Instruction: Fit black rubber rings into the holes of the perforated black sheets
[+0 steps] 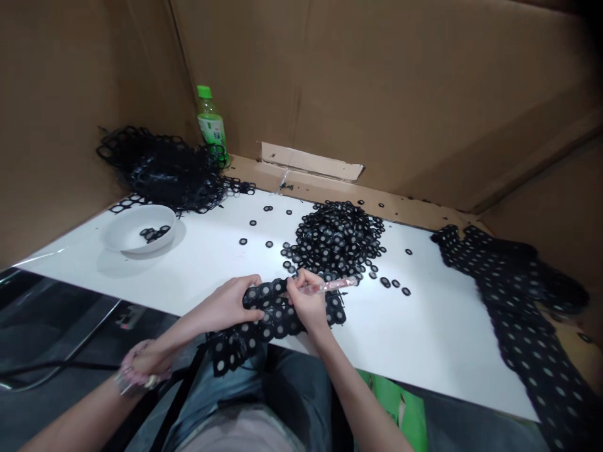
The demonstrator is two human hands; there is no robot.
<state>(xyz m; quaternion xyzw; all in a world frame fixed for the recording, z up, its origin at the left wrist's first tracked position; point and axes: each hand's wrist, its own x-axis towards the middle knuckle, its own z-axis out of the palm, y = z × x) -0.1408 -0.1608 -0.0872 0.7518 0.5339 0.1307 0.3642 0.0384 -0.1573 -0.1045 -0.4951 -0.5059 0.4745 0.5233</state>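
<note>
**While clamping a black sheet of joined rings with pale centres (277,323) in the left hand (230,304), gripping a slim, pinkish, pen-like tool (335,285) in the right hand (308,301)**

With the left thumb and fingers closed around the sheet's left part, holding it bent up in front of the body. With the right fingertips pinched together on the tool, pointing it at the sheet's upper row; impossible to tell whether in contact, because of the covering fingers. Location of the sheet: front edge of the white, flat bench (438,326), with the left end hanging over above the lap (296,383).

Just behind the sheet: a large heap of small, round, black pieces with pale centres (334,238), with a few strays (406,291) on both sides. At left on the bench: a shallow, round, white bowl (117,232) with several black pieces (155,234) inside. Behind the bowl: a shiny black tangle of ring-holed mesh (160,166), next to a clear bottle with green cap and label (211,129). Draped across the right end: a long black sheet with rows of pale dots (513,301). Behind and at the sides: brown cardboard walls (377,81).
</note>
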